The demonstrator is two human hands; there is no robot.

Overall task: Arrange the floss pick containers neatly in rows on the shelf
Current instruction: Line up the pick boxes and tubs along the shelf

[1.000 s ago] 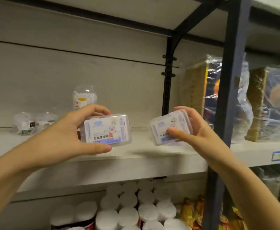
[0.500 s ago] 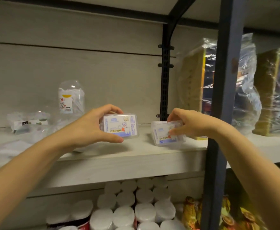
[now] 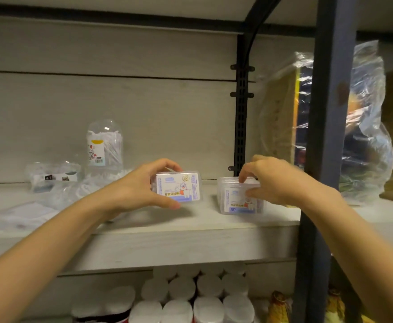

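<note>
**Two floss boxes almost parked, mind the spacing**

Biggest thing first: the pale shelf [image 3: 167, 243] runs across the whole view, with a dark blue upright post [image 3: 330, 136] cutting down the right side and a crinkly plastic-wrapped bundle [image 3: 365, 136] behind it. On the far left there's a loose heap of clear packs [image 3: 51, 177] and one domed tub [image 3: 104, 145] standing at the back.

The left hand [image 3: 135, 190] grips the left floss box [image 3: 179, 187], label facing out, with its fingers [image 3: 167, 163] curled over the top and the thumb underneath. It's low over the board, but I can't tell if it's touching yet. The right hand [image 3: 277, 180] pinches the right floss box [image 3: 239, 203], which looks set down on the shelf, just left of the post. The two boxes are near each other but not touching.

What could go wrong, I reckon: these are light, slick little boxes standing on a long edge (not flat), so letting go with a dragging thumb could tip one forward. That left thumb is trapped under the box too, and pulling it out may skew the box. If that gap isn't closed square, the row starts crooked.

Compared with a second ago, both boxes were held up in the air, tilted, out in front of the shelf edge. Now they're level and further in, and the right one has come down onto the board.
</note>
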